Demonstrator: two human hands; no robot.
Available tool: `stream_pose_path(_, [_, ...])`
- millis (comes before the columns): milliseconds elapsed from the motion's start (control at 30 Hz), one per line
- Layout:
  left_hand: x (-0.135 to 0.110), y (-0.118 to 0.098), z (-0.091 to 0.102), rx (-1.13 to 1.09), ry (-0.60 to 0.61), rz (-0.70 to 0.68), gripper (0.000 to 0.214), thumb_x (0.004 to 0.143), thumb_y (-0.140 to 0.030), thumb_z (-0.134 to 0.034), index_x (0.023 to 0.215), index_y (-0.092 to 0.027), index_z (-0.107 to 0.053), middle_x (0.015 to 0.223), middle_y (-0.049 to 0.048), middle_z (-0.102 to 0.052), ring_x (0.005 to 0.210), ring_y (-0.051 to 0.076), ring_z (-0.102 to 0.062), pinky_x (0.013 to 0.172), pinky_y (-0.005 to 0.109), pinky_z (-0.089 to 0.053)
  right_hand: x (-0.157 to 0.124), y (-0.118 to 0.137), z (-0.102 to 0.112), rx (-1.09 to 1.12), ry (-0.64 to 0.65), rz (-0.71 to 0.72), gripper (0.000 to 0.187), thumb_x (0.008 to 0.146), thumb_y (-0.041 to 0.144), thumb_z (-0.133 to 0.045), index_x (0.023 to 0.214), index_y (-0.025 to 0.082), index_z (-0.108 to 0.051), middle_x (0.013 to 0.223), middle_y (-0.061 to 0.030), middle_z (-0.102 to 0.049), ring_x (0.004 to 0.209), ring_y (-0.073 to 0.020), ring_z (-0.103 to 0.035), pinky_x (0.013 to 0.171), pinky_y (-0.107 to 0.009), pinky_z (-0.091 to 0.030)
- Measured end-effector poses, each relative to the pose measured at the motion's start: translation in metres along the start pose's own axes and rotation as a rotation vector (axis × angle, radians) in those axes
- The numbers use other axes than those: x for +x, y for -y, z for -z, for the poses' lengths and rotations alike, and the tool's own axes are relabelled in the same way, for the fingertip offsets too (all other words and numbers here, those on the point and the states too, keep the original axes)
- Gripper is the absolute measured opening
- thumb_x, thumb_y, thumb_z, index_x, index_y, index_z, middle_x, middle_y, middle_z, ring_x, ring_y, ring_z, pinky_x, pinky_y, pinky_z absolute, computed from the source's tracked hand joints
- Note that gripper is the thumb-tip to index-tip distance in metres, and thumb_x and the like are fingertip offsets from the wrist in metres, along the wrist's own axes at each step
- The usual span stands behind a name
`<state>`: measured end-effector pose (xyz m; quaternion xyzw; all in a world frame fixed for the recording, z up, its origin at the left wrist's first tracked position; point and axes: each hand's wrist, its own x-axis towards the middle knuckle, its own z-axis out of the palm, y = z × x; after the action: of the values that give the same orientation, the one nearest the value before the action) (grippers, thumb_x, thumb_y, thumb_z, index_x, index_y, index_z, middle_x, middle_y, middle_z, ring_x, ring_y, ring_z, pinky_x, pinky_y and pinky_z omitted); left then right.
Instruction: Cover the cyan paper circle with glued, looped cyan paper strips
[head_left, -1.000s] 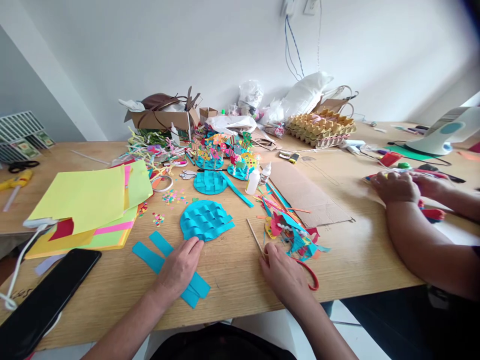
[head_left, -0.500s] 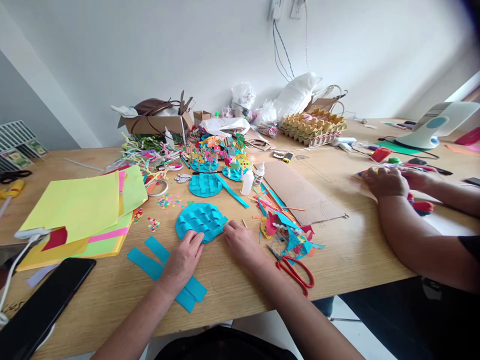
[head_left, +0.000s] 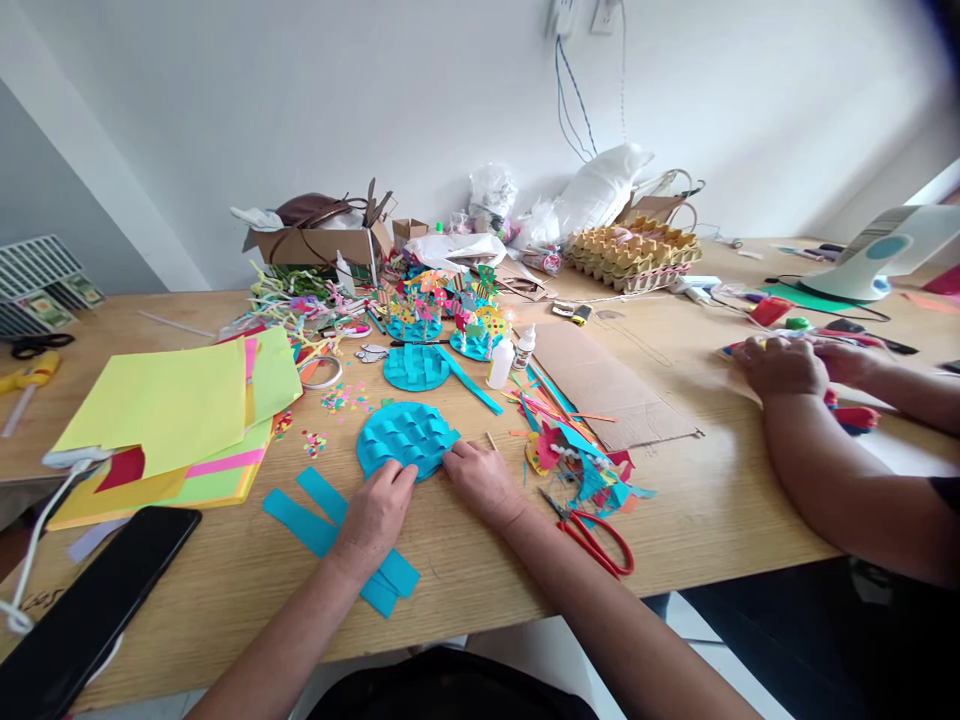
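Observation:
A round blue paper piece [head_left: 405,435], woven from strips with raised folds, lies flat on the table in front of me. My left hand [head_left: 379,508] holds its lower edge, fingers pressed together. At the lower right edge, my right hand [head_left: 480,480] pinches the paper near a strip end that sticks out; the fingertips are partly hidden. Loose blue paper strips [head_left: 301,524] lie beneath and beside my left wrist. Red-handled scissors [head_left: 600,540] rest to the right of my right forearm. Behind the round piece is a second woven blue disc [head_left: 415,367].
White glue bottles [head_left: 501,364] stand beyond my right hand, near a cardboard sheet [head_left: 607,380] and paper scraps [head_left: 581,470]. Coloured paper sheets [head_left: 165,400] and a black phone [head_left: 105,590] lie left. Another person's hands [head_left: 784,368] work at the right.
The view has shifted slightly, moving everything a little to the right. My right fingertips have slid slightly inward along the disc's lower right edge; my left hand stays on the paper.

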<state>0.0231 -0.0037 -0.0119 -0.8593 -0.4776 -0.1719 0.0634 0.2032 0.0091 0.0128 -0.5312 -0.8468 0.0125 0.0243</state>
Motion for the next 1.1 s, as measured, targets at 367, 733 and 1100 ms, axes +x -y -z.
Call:
stream_pose_path(367, [0.000,0.000,-0.003,-0.006,-0.049,-0.012,0.016,0.088,-0.017,-0.042,0.095,-0.018,-0.056,0.083,0.0038,-0.059,0.074,0.017,-0.058,0.065,0.027,-0.047,0.002,0.001,-0.013,0.060,-0.104,-0.032,0.028,0.091,0.020,-0.032,0.084,0.017,-0.059,0.089,-0.0084,-0.062,0.083,-0.0170,-0.056,0.069,-0.025,-0.041])
stream_pose_path(733, [-0.001,0.000,-0.003,-0.002,-0.060,-0.013,0.018,0.088,-0.016,-0.042,0.099,-0.018,-0.056,0.083,0.0045,-0.059,0.076,0.018,-0.059,0.067,0.028,-0.049,0.001,0.002,-0.010,0.254,-0.162,-0.006,0.024,0.088,0.021,-0.041,0.079,0.019,-0.063,0.082,-0.0048,-0.062,0.081,-0.0137,-0.056,0.070,-0.023,-0.040])
stream_pose_path(1100, [-0.002,0.001,-0.005,0.002,-0.089,-0.035,0.020,0.086,-0.013,-0.044,0.101,-0.016,-0.056,0.084,0.0061,-0.059,0.079,0.020,-0.059,0.068,0.030,-0.049,0.001,-0.001,-0.014,0.440,-0.213,-0.037,0.019,0.084,0.016,-0.047,0.084,0.018,-0.065,0.088,-0.0044,-0.064,0.081,-0.0126,-0.058,0.071,-0.022,-0.040])
